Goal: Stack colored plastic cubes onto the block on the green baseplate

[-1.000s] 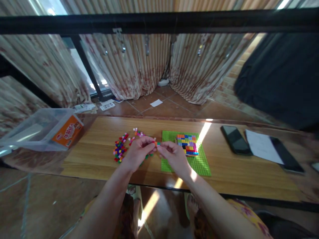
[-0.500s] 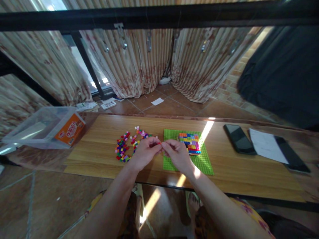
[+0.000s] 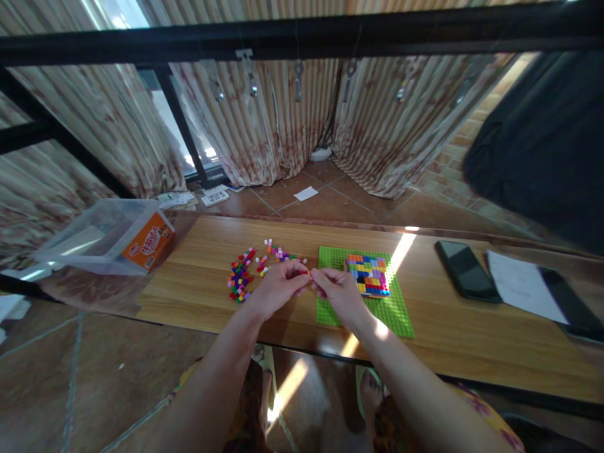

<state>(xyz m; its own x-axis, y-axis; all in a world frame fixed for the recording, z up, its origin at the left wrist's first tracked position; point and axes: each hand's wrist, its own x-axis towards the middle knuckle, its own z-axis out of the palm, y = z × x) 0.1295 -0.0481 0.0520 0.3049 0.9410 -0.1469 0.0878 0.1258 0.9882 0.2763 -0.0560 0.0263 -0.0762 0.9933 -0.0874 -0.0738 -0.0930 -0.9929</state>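
Reddish small brick (image 3: 309, 274) is pinched between the fingertips of your left hand (image 3: 279, 285) and right hand (image 3: 341, 292), near the green baseplate (image 3: 394, 312) which bears colourful bricks (image 3: 369, 274).

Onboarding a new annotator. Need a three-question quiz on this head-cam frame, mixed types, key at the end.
1. True or false: the left hand and right hand are close together, with fingertips at a small reddish piece.

2. From the wearer's viewpoint, where is the pile of loose bricks relative to the green baseplate?
A) To its left
B) To its right
C) On top of it

3. Fill in the blank: the label on the clear plastic bin has a mainly ____ background.

Key: 1. True. 2. A. 3. Orange.
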